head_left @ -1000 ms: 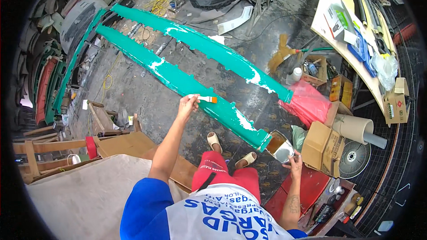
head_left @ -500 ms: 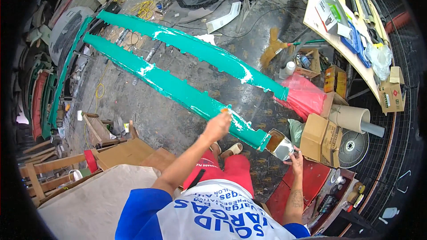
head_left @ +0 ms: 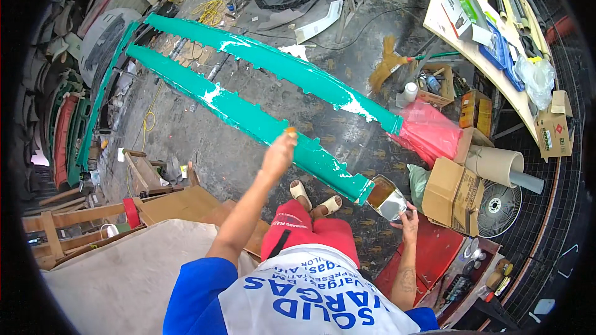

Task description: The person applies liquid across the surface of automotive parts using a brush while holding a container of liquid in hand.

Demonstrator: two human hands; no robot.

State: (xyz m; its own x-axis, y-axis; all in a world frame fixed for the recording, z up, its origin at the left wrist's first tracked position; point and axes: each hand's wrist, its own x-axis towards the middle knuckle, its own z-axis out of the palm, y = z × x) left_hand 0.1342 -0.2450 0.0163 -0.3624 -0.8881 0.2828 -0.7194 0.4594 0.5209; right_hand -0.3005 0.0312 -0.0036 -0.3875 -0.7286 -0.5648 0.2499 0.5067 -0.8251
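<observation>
Head-height fisheye view, downward onto hands (head_left: 279, 155)

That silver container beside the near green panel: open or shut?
Open: the silver container has no lid across it, and its brownish interior shows.

A small brush (head_left: 290, 131) with orange bristles is largely hidden inside the left hand (head_left: 279, 155); whether it touches the long green panel (head_left: 251, 118) is hard to tell. The panel, patched with white, slants past that hand. A silvery, boxy open tin (head_left: 391, 203), brown inside, sits at the right hand (head_left: 406, 223), beside the panel's near end.
</observation>
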